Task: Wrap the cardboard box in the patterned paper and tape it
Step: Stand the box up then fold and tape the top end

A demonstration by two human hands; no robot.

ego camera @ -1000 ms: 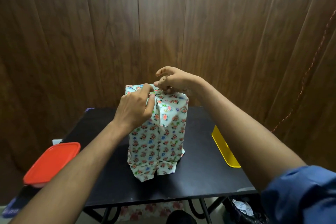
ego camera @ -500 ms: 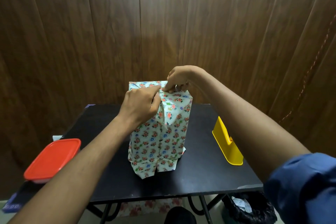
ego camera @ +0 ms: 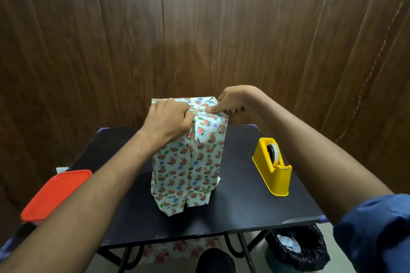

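Observation:
The box wrapped in floral patterned paper (ego camera: 190,166) stands upright in the middle of the black table (ego camera: 244,206); no cardboard shows. My left hand (ego camera: 168,119) sits on the top front edge, fingers curled, pinching the folded paper near the centre seam. My right hand (ego camera: 230,99) is at the top right corner, its thumb pressing the top fold flat and its fingers curled down the right side. A loose flap of paper sticks out at the box's foot.
A yellow tape dispenser (ego camera: 275,173) stands on the table right of the box. A container with a red lid (ego camera: 55,193) sits at the table's left edge. A black bin (ego camera: 297,248) and more floral paper (ego camera: 177,250) lie below the table. A wooden wall is behind.
My right hand slid from the top's middle to its right corner, flattening the fold. My left hand kept its pinch. The view shifted, so the whole tape dispenser now shows.

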